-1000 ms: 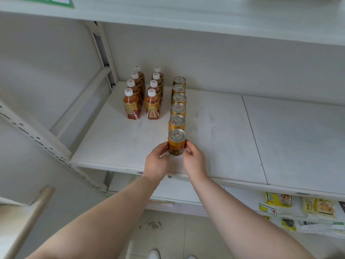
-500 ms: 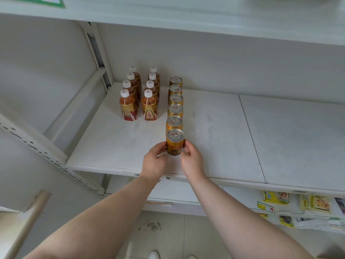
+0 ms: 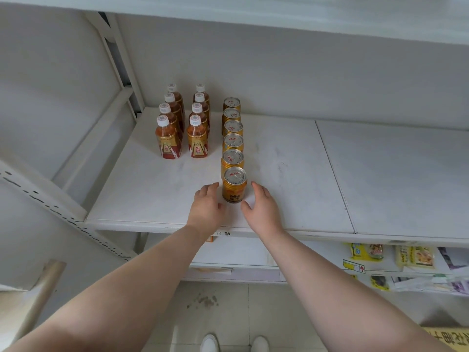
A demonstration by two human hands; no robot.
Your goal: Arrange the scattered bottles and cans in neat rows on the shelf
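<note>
White metal shelf point(image 3: 157, 199), left panel: eight amber plastic bottles with white caps point(image 3: 195, 137) stand upright in two files of four, running from near the back-left corner toward the front edge; just right of them, six gold metal cans with silver pull-tab tops point(image 3: 233, 128) stand in one file, each close behind the next; no loose bottle or can shows anywhere on the shelf, so the arranging looks essentially done; right panel bare; judgement: at most a final squaring of the can file is left.

Frontmost gold can with printed label point(image 3: 234, 185) stands upright near the front edge, last in the file; left hand point(image 3: 206, 208) sits just left of it, right hand point(image 3: 262, 208) just right of it; both grips are spread apart, fingers loose, clamped on nothing; a sliver of shelf shows between each hand and the can wall, so I read no contact; the can stands free between the two palms.
</note>
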